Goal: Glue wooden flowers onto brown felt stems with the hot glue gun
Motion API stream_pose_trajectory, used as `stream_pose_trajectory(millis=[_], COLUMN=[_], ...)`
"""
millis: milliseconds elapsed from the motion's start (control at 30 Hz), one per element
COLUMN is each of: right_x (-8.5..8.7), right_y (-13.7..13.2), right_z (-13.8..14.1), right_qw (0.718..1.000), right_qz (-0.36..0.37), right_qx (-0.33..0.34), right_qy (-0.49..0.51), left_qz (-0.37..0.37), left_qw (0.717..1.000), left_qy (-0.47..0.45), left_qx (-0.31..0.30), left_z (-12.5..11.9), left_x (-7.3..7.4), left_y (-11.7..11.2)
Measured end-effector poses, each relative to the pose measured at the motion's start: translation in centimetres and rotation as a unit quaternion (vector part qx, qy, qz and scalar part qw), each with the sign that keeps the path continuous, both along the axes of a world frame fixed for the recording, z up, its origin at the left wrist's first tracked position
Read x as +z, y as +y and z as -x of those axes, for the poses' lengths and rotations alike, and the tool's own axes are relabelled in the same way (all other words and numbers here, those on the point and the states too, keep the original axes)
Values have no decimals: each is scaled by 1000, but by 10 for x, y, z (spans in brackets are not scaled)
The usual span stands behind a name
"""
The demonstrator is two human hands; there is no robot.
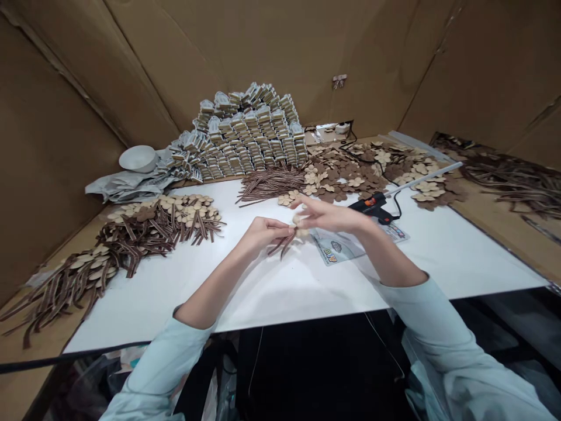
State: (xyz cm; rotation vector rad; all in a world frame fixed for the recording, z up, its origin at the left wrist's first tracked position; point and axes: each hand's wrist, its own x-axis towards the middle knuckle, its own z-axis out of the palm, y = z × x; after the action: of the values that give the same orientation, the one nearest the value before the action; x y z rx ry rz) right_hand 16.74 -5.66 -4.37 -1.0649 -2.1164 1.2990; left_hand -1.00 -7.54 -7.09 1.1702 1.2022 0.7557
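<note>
My left hand (pixel 266 232) is closed in a pinch on brown striped ribbon strips (pixel 284 244) whose ends hang down over the white board. At the top of the strips is a cream flower cutout (pixel 301 233), partly hidden by my fingers. My right hand (pixel 326 215) is closed around the flower end from the right, thumb and fingertips against it. Right of that hand a black hot glue gun (pixel 371 204) with orange parts rests on the board. Beneath my right wrist lies a printed plastic sheet (pixel 337 248) marked "DIY".
Finished-looking flowers with ribbon tails (pixel 149 231) are heaped at left. Behind stand stacked small card-like pieces (pixel 254 131) and a white bowl (pixel 138 158). Loose ribbon strips (pixel 272 184) and brown and cream flower cutouts (pixel 350 169) lie at the back. Cardboard walls (pixel 280 47) enclose the white board (pixel 258 292).
</note>
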Motion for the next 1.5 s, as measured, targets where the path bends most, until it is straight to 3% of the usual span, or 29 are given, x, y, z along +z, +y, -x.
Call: stream_pose_trajectory(millis=[100, 200, 300, 433, 633, 833, 1033, 1233, 1400, 1500], right_x=[13, 14, 9, 5, 6, 5, 1, 3, 19, 22], right_y=[-1, 0, 2, 2, 0, 1, 2, 1, -2, 0], right_z=[-11, -12, -7, -3, -2, -1, 1, 1, -12, -14], right_qw=[993, 988, 989, 990, 992, 992, 993, 993, 961, 950], right_qz=[66, 96, 89, 80, 66, 72, 71, 74, 62, 57], right_qx=[-10, -14, -34, -43, -44, -46, -44, -30, -56, -95], right_qy=[96, 116, 111, 109, 96, 94, 85, 86, 264, 291], left_qz=[-6, 22, 31, -9, 18, 41, -35, -83, -80, -89], left_qw=[999, 998, 997, 995, 989, 993, 994, 995, 996, 995], left_qy=[-39, -65, -70, -94, -146, -112, -105, -34, -39, -30], left_qx=[5, 4, 8, 25, -18, -13, -24, -49, 5, 15], left_z=[3, 5, 7, 6, 3, 4, 3, 5, 6, 5], left_x=[5, 9, 8, 6, 9, 8, 3, 0, 0, 3], left_y=[0, 0, 1, 4, 2, 1, 3, 4, 5, 4])
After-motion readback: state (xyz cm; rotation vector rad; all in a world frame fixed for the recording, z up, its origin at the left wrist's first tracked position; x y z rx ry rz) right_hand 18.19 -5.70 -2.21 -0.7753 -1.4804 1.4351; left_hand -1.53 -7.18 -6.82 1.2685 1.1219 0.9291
